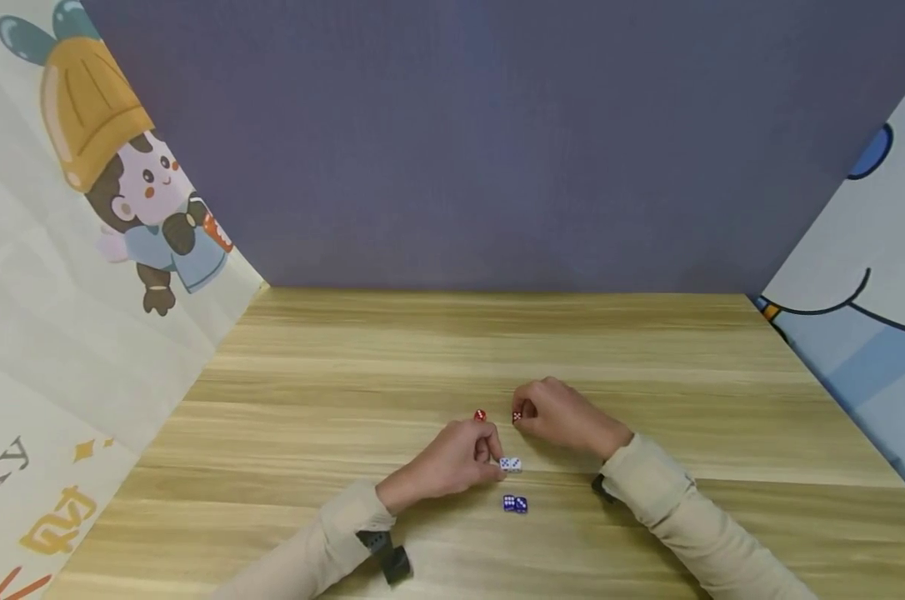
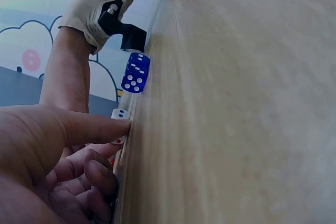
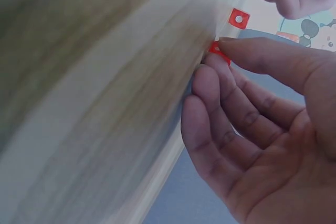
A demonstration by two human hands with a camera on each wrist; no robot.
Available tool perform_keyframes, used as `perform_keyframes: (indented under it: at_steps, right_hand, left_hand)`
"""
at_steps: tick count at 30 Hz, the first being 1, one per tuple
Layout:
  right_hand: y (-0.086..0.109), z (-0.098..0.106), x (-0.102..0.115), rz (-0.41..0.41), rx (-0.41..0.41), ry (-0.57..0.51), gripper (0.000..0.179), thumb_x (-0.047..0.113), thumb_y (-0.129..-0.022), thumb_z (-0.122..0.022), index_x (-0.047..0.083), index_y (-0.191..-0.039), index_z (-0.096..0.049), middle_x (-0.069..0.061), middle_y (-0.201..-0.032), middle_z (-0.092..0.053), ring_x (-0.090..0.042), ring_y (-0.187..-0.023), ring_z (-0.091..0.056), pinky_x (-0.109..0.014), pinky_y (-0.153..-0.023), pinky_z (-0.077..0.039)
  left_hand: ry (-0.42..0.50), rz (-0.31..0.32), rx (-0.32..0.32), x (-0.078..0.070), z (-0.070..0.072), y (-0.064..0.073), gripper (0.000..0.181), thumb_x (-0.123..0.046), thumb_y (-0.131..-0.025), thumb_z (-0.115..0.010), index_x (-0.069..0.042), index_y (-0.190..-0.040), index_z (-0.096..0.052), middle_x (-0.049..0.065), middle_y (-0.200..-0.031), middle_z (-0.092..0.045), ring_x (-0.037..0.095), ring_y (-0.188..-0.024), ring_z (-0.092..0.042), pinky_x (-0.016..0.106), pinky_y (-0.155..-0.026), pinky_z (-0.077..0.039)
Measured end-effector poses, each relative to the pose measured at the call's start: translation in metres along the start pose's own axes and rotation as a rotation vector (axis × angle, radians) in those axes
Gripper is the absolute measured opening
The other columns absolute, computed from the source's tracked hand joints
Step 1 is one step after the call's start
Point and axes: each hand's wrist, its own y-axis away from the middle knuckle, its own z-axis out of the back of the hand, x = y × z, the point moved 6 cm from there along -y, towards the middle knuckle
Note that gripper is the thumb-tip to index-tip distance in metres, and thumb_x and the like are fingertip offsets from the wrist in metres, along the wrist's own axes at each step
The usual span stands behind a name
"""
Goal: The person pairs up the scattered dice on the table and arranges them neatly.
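Observation:
My right hand (image 1: 561, 421) pinches a red die (image 1: 517, 417) between thumb and fingertips, low over the wooden table. The same die (image 3: 219, 51) shows partly in the right wrist view, its sides covered by my fingers. Another red die (image 1: 480, 415) sits just beyond my left hand (image 1: 452, 458). Two white dice (image 1: 511, 464) stand side by side, and my left thumb and index finger pinch the left one. The left wrist view shows a white die (image 2: 120, 114) partly behind that thumb. Nearer to me are two blue dice (image 1: 516, 504), also side by side.
The wooden table (image 1: 347, 350) ends at a dark grey-blue panel (image 1: 452, 150). Cartoon-printed sheets (image 1: 40, 250) rise at the left and right. A dark wrist camera (image 1: 392, 562) hangs under my left sleeve, close to the tabletop.

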Motion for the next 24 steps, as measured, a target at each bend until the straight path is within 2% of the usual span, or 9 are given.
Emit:
perform_keyframes:
  at_steps: [16, 24]
  right_hand:
    - [0.0012, 0.0019, 0.002, 0.001, 0.003, 0.001, 0.006, 0.005, -0.085, -0.073, 0.01, -0.088, -0.071, 0.006, -0.08, -0.066, -0.003, -0.071, -0.058, -0.023, -0.065, -0.05]
    - [0.0021, 0.0007, 0.0022, -0.001, 0.009, -0.002, 0.007, 0.006, -0.084, -0.074, 0.011, -0.087, -0.071, 0.009, -0.079, -0.065, -0.002, -0.069, -0.057, -0.022, -0.064, -0.049]
  left_hand:
    - [-0.037, 0.048, -0.03, -0.0005, -0.0004, -0.0002, 0.018, -0.01, -0.079, -0.083, -0.011, -0.087, -0.066, -0.007, -0.061, -0.052, 0.003, -0.053, -0.045, 0.019, -0.051, -0.039]
    - [-0.015, 0.057, -0.026, -0.0023, -0.0016, 0.0018, 0.021, -0.008, -0.079, -0.083, -0.012, -0.09, -0.065, -0.006, -0.06, -0.051, 0.003, -0.051, -0.044, 0.019, -0.051, -0.037]
